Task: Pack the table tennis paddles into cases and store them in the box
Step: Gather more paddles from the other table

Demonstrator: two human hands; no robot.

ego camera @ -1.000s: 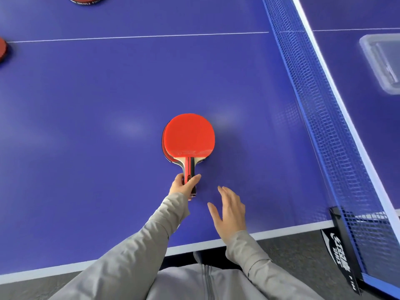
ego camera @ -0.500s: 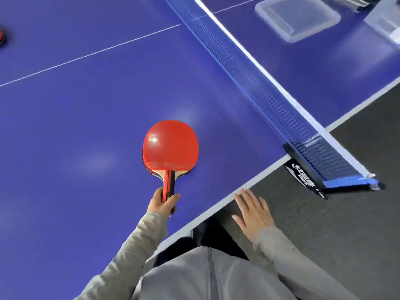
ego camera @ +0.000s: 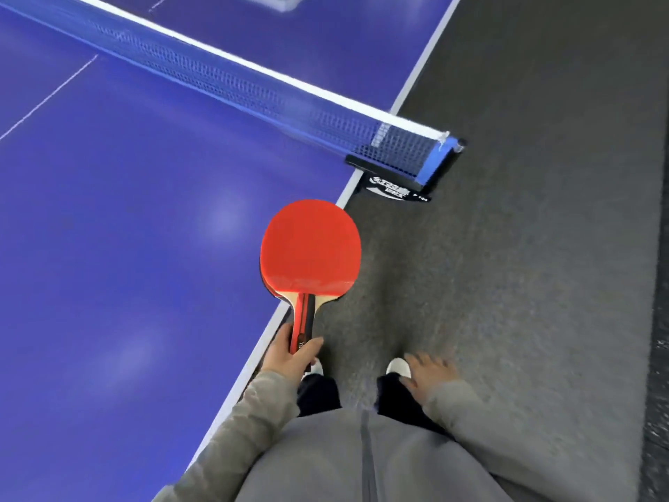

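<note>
Clear box (ego camera: 278,1) cut off at top edge & blurry; right hand (ego camera: 430,375) motion-blurred.

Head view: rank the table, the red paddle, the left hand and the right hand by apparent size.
1. table
2. red paddle
3. left hand and right hand: about alike, the right one blurred, so not ranked apart.

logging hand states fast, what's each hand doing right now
Left hand: closed round the handle of the red paddle.
Right hand: open, holding nothing, slightly blurred.
</note>
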